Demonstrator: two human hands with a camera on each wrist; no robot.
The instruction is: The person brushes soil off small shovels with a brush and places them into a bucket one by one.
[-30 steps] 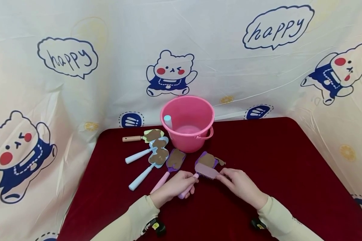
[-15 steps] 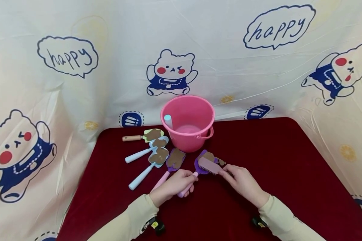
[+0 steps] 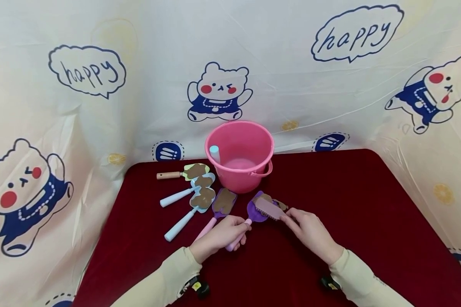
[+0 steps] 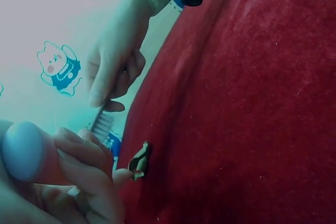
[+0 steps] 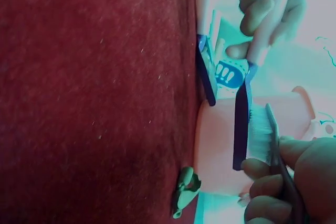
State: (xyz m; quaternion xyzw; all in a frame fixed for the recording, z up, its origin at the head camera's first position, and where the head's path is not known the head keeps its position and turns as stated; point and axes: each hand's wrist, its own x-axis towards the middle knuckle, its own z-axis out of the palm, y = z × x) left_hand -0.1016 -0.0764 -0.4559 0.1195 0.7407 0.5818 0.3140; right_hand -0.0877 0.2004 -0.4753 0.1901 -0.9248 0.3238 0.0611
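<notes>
Both hands are occupied: the left hand [image 3: 223,233] grips the pink handle of a purple scoop [image 3: 255,215], and the right hand [image 3: 309,233] pinches a brush [image 3: 269,208], its bristles against the scoop's blade. Behind them hangs a white cloth [image 3: 284,89] printed with bears and "happy" bubbles. Dark red velvety fabric covers the table [image 3: 353,204]. Near its far edge stands a pink bucket [image 3: 240,181], upright, with a blue-tipped stick [image 3: 214,152] leaning inside. To its left and front lie a green scoop [image 3: 195,171], two blue scoops [image 3: 202,198] and a second purple scoop [image 3: 224,201], their blades smeared brown. Brown remains on the held blade's far part; purple shows bare nearer the handle. Just right of it, a small curled scrap [image 5: 185,196] lies on the table.
</notes>
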